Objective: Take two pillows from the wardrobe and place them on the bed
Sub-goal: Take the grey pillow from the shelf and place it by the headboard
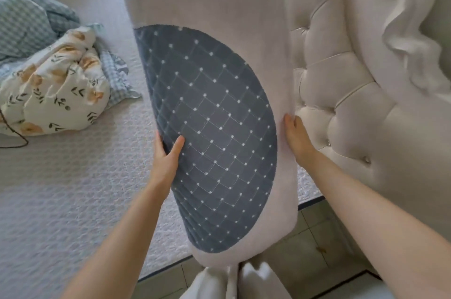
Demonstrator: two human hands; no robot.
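A long white pillow with a blue-grey quilted, dotted panel fills the middle of the view, held above the bed's edge near the headboard. My left hand grips its left edge, thumb on the quilted panel. My right hand holds its right edge, fingers tucked behind. The bed has a white textured cover and lies to the left and below. No second pillow or wardrobe is in view.
A tufted cream headboard rises at the right. A crumpled floral cloth and blue checked bedding lie on the bed's left. A dark thin cord curls beside them. Tiled floor shows below.
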